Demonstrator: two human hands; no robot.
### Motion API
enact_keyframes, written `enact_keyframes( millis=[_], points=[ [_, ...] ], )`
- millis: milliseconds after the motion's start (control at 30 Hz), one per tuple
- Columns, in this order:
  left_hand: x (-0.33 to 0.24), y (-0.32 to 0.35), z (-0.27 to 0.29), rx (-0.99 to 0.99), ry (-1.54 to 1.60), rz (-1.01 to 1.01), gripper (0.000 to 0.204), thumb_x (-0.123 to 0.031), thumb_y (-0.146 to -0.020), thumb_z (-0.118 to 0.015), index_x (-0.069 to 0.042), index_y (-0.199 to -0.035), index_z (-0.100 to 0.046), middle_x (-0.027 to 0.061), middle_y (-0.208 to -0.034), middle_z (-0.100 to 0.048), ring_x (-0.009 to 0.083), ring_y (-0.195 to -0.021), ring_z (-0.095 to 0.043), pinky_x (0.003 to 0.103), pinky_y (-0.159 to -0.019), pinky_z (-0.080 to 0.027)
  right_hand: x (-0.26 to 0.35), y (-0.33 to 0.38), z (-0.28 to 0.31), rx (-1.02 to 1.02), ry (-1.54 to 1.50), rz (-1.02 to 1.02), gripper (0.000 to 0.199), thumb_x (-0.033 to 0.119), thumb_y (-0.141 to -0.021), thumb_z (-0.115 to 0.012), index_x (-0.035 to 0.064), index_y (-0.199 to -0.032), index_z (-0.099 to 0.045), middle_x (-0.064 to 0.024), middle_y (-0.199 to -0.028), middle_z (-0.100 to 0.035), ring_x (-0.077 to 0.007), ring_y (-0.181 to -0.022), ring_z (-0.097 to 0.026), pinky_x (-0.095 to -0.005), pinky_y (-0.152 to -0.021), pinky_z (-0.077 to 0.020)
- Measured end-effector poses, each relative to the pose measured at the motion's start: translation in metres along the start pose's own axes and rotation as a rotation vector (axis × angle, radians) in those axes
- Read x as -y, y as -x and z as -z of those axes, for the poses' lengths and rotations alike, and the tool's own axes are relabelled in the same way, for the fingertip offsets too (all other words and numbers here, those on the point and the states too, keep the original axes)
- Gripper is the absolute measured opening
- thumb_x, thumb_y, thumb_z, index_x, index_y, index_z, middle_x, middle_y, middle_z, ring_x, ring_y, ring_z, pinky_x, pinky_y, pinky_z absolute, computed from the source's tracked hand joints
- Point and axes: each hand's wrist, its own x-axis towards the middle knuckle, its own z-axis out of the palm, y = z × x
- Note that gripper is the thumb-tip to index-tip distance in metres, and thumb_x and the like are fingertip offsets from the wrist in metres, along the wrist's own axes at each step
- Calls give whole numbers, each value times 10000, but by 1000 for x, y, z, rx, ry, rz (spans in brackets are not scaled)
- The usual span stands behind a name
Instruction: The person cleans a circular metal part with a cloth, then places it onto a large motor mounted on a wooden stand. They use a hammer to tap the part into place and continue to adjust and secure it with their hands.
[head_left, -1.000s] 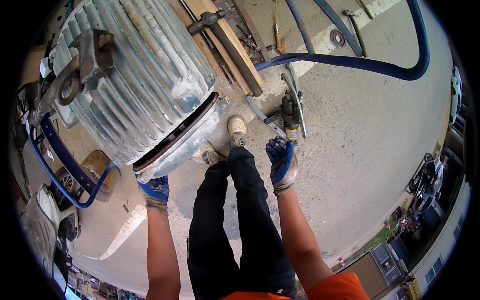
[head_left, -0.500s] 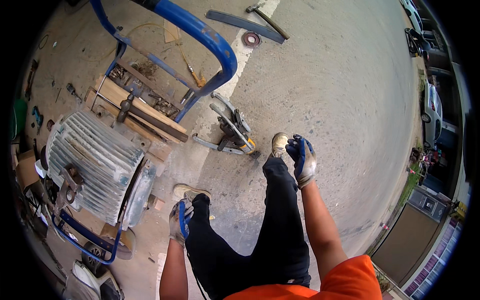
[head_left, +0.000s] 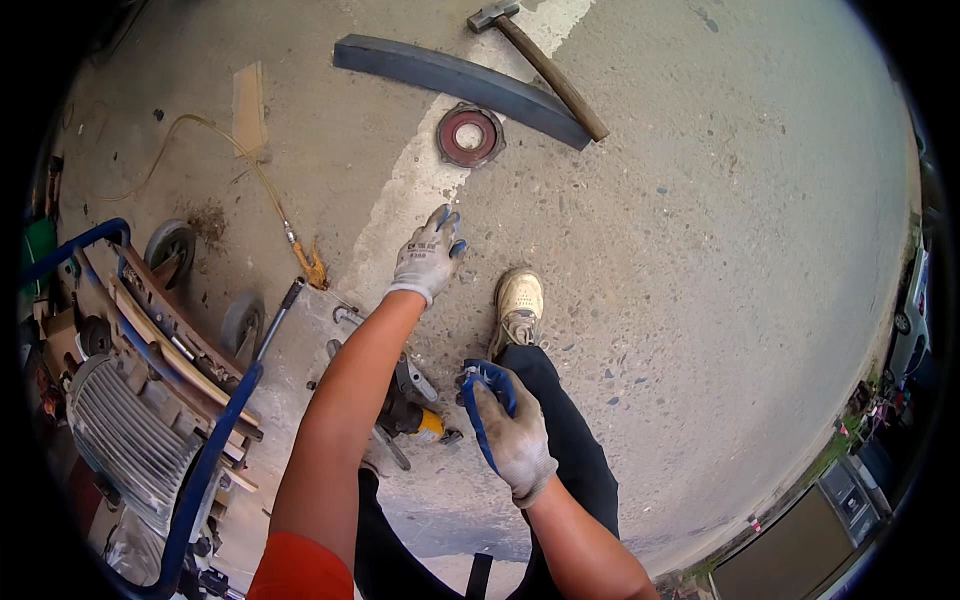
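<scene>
My left hand (head_left: 428,258), in a grey glove with blue-coated fingers, reaches forward over the concrete with its fingers apart and nothing in it. Just beyond its fingertips lies a round dark-red metal ring (head_left: 454,136), a flange-like cover with a hole in the middle. My right hand (head_left: 512,428), gloved alike, is held near my right thigh with its fingers curled. A small greyish bit shows at its fingertips, too small to name. Below my left forearm, partly hidden by it, lies a gear puller (head_left: 405,415) with grey jaws and a yellow band.
Beyond the ring lie a long dark grey bar (head_left: 450,82) and a hammer (head_left: 555,80) whose handle end meets it. To the left are a yellow air blow gun (head_left: 312,264) on a hose, a blue-framed trolley (head_left: 215,440) and a finned electric motor (head_left: 130,435).
My left hand has gone from beside my left leg to stretched out ahead, towards the ring. The view has shifted forward, and the motor and trolley now sit lower left.
</scene>
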Motion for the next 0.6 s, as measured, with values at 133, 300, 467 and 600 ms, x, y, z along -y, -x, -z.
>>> enact_keyframes(
  millis=[133,300,467,600],
  points=[
    [-31,-137,-22,23,-137,93,608,-264,-834,-567,-115,-1377,-338,110,-1410,-359,303,-1176,-482,400,-979,-398,55,-26,56,-100,-154,-39,336,56,-899,-532,-51,-1214,-486,-103,-1028,-610,-125,-929,-566,-245,-839,-452],
    [-45,-198,-30,81,-240,207,537,-187,-803,-561,-95,-1305,-394,169,-1324,-431,337,-1060,-562,419,-913,-440,99,-47,90,22,-88,-87,377,-31,-890,-409,-100,-1260,-417,-162,-1166,-549,-177,-1070,-524,-277,-967,-378],
    [-64,-151,29,72,127,196,464,-148,-795,-592,-30,-1231,-485,146,-1200,-558,260,-972,-623,346,-821,-506,89,-53,90,-28,-441,-76,294,77,-934,-496,-38,-1204,-512,-75,-1019,-609,-90,-889,-550,-202,-775,-438],
    [-18,-25,67,101,1650,279,435,23,-800,-591,55,-1219,-480,120,-1118,-594,176,-944,-616,298,-803,-516,44,-51,73,22,-464,-21,289,118,-941,-513,-39,-1184,-508,-55,-1015,-593,-86,-890,-541,-199,-781,-452]
  ],
)
